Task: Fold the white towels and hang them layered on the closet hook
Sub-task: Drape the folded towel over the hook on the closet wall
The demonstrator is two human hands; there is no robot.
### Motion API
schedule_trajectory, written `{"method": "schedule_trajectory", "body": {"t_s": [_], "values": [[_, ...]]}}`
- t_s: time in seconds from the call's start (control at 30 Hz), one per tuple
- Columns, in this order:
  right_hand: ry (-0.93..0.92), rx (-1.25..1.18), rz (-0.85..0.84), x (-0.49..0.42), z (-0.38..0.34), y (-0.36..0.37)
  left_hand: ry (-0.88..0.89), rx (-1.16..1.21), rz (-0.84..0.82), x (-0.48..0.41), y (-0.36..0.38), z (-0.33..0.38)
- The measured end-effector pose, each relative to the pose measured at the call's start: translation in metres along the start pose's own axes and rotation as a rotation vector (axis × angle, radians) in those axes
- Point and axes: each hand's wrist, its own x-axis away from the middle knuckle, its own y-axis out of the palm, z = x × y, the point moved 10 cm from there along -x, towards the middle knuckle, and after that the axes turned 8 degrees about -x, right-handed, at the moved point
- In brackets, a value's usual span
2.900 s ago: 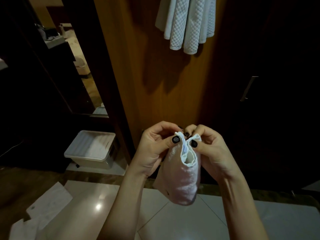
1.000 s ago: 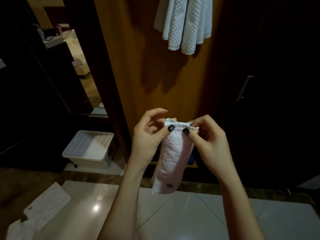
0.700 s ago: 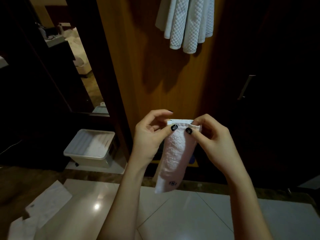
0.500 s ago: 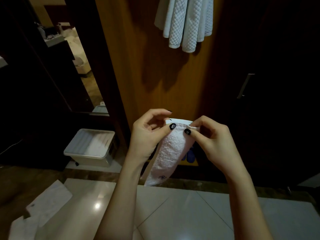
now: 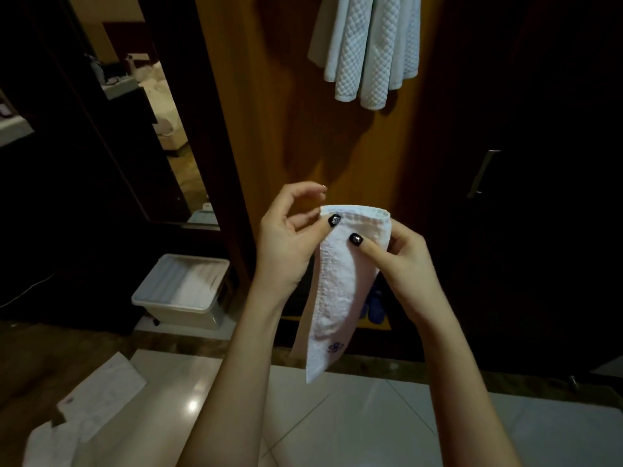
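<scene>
- Left grip [image 5: 286,241]: pinches folded white towel [image 5: 337,298] at its top-left corner.
- Right grip [image 5: 408,261]: pinches same towel's right edge, thumb on front.
- Closet door [image 5: 269,112]: wood panel, 12 o'clock.
- Hung towels [image 5: 367,52]: quilted, 12 o'clock, above the grips; hook unseen.
- Folded white towel: narrow strip, centre. Judged best: square top hem, edges flush, before lifting toward 12 o'clock.

Head-worn — facing forward-down, close in.
</scene>
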Motion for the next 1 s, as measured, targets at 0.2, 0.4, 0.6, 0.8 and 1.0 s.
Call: {"method": "schedule_trajectory", "body": {"t_s": [0.2, 0.4, 0.6, 0.8, 1.0], "values": [[-0.045, -0.106, 0.186, -0.023, -0.007, -0.012, -0.106, -0.233, 0.08, 0.01, -0.016, -0.037], [-0.127, -0.148, 0.221, -0.047, -0.024, -0.016, -0.017, -0.452, 0.05, 0.017, 0.004, -0.052], [-0.116, -0.167, 0.143, -0.06, -0.026, -0.02, -0.023, -0.375, -0.079, 0.01, 0.015, -0.059], [-0.121, -0.14, 0.194, -0.062, -0.021, -0.031, 0.085, -0.442, 0.018, 0.018, 0.011, -0.049], [-0.107, -0.146, 0.173, -0.066, -0.014, -0.029, 0.015, -0.348, -0.028, 0.026, 0.014, -0.062]]}}
